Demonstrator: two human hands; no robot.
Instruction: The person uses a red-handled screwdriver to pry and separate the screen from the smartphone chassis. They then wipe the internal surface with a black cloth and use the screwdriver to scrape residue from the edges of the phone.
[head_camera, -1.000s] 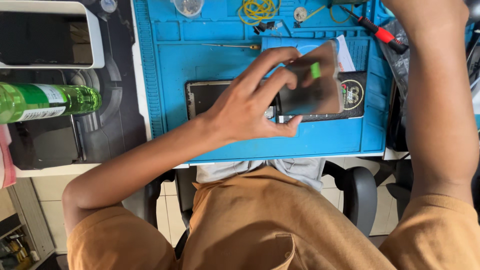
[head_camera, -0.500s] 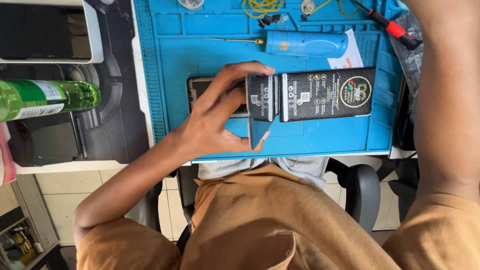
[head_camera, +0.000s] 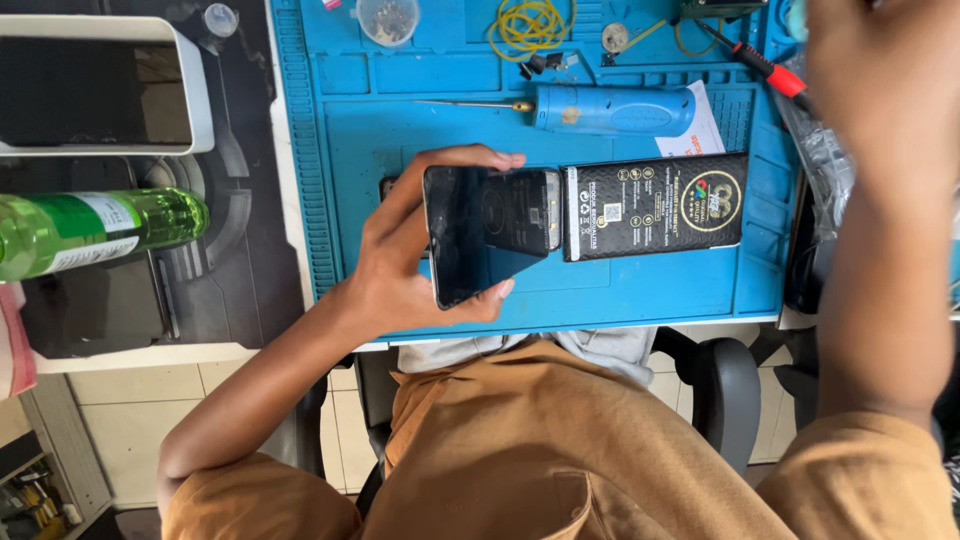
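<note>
Head cam: left hand (head_camera: 400, 265) grips a dark phone (head_camera: 478, 232) by its edges, tilted, just above blue mat (head_camera: 350, 150), overlapping black box (head_camera: 655, 205). Right hand (head_camera: 880, 70) raised, blurred; fingers can't tell. Blue screwdriver (head_camera: 610, 108) lies behind box.

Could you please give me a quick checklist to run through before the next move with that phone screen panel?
1. Grip: left hand holds the dark screen panel by its edges, thumb below, fingers on top: ok.
2. Panel clear of the blue mat: lifted and tilted: ok.
3. Black box beside the panel, lying flat: ok.
4. Blue screwdriver on the mat, within reach: ok.
5. Right hand raised, blurred; whether it holds anything: cannot tell.
6. Panel surface free of cracks: cannot tell.
</note>
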